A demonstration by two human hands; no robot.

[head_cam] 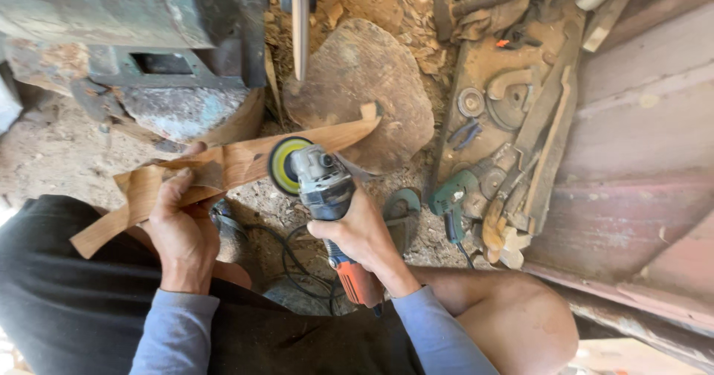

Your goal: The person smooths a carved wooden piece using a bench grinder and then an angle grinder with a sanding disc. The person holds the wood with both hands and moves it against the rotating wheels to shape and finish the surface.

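Curved wooden piece [245,163] sat gripped in the left hand [182,222], fingers wrapped tight over its near end, far tip resting on a flat stone [372,85] ahead of both hands. Right hand [357,230] was closed around the angle grinder [323,189] body, its yellow-green disc [282,165] touching the wood just beside the left fingers. Risk: disc could snag the grain and kick toward those fingers, since only one hand steadied the piece. Power cord [290,252] looped under the right hand could foul too.

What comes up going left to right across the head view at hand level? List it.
Left hand on the curved wooden piece → sanding disc → right hand on the angle grinder → green power tool → wooden planks.
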